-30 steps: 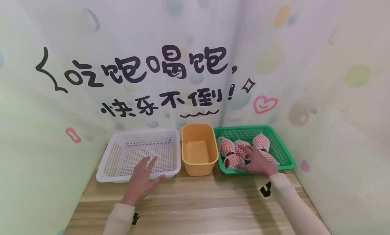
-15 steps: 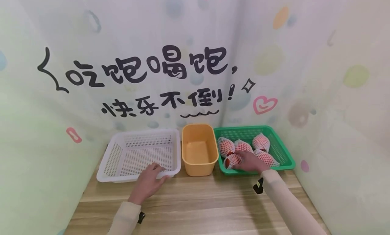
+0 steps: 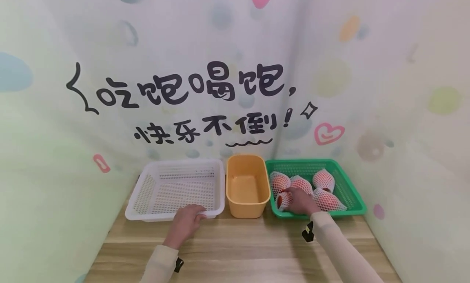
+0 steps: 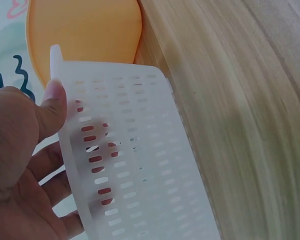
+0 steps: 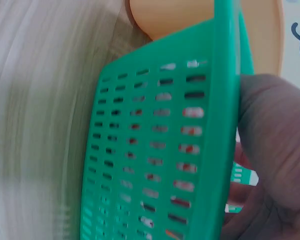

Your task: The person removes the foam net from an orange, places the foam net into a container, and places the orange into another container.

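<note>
My left hand holds the front rim of a white perforated plastic basket. In the left wrist view the thumb lies against the outer side of the rim, with the fingers behind it. On the right, my right hand reaches over the rim of a green perforated basket. Its fingers curl over a red fruit in a white foam net at the front left corner. In the right wrist view the basket wall hides most of this fruit. Several more net-wrapped fruits lie around it.
A deep yellow-orange bin stands between the two baskets. All three sit on a wood-grain table against a printed curtain with black writing. Fabric side walls close in the left and right.
The left hand has come down from over the white basket onto its front rim. My right hand has moved left and lower onto the front left fruit. The head view has shifted slightly.
</note>
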Available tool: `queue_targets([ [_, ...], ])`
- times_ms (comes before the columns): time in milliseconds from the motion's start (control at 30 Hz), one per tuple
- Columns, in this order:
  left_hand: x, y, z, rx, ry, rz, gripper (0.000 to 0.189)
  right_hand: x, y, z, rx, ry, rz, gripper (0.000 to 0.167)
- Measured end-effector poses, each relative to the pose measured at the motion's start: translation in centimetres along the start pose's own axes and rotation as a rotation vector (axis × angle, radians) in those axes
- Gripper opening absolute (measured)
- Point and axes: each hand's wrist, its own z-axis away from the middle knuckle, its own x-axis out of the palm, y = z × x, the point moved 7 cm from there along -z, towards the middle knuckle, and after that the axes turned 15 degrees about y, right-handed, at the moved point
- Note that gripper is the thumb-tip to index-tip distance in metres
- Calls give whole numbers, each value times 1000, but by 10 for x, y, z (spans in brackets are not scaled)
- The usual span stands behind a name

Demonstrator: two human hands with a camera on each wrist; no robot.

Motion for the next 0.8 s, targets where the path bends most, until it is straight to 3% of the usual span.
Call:
queue_targets([
  [333, -3, 1, 1, 25, 83, -14, 18, 7, -1, -3, 91, 85, 64, 66],
  [467, -3, 0, 2, 39, 107, -19, 17, 5, 0, -4, 79, 133, 47, 64],
  [800, -1, -1, 6, -3, 104, -26, 19, -5, 5, 10, 72, 172, -45, 62],
])
